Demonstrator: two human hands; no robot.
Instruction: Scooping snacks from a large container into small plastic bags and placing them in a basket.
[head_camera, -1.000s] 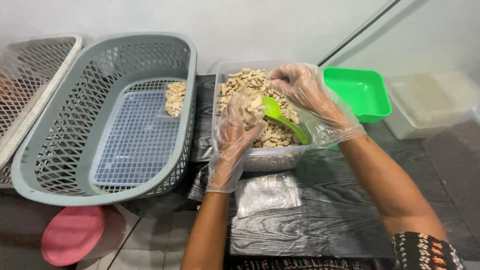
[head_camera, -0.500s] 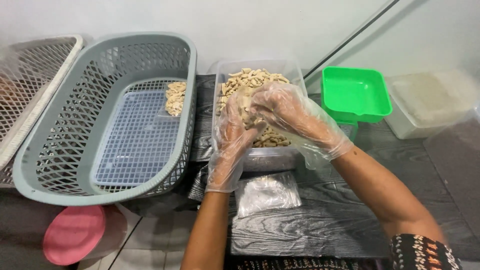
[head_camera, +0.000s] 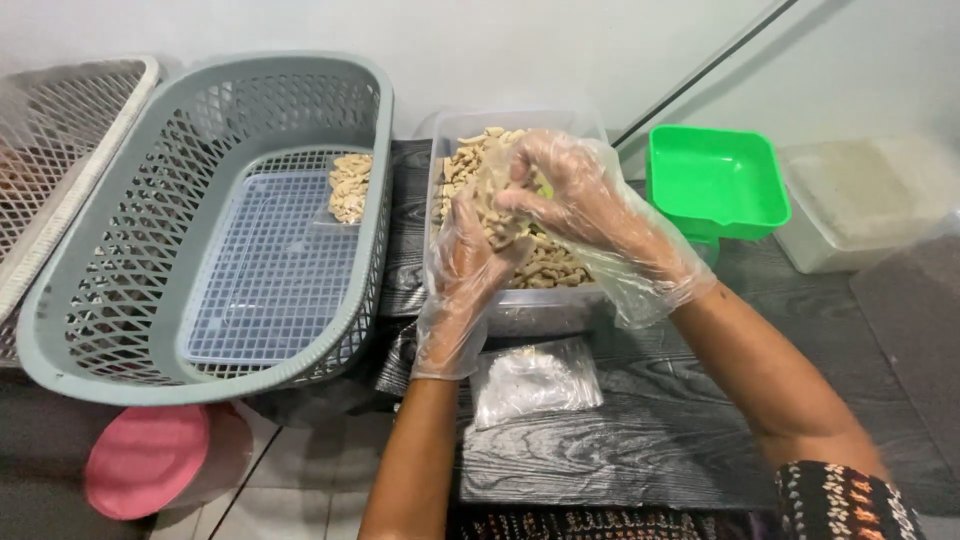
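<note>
I am watching two gloved hands working together over one clear plastic tub (head_camera: 540, 310) heaped with pale tan snack pieces (head_camera: 545, 268). My left hand (head_camera: 470, 265) is curling upright around a small clear bag of those pieces, gripping it from below, while my right hand (head_camera: 575, 205) is bending down onto the bag's top, fingers pinched over it; a sliver of green is showing under that palm, but I cannot tell what it is. Both hands are wearing loose see-through gloves, one each. Just below the left wrist, one stack of flat clear bags (head_camera: 535, 380) is lying on the dark wood-grain table (head_camera: 650, 440). Left of the left hand, one grey lattice basket (head_camera: 120, 300) is sitting with a single filled packet (head_camera: 350, 188) resting at its far end, and beyond it one white basket (head_camera: 60, 170) is partly showing. Below that, one pink round lid (head_camera: 145, 460) is lying low. Right of the right hand, one green square tray (head_camera: 715, 180) is standing, and further right one whitish lidded box (head_camera: 865, 200).
</note>
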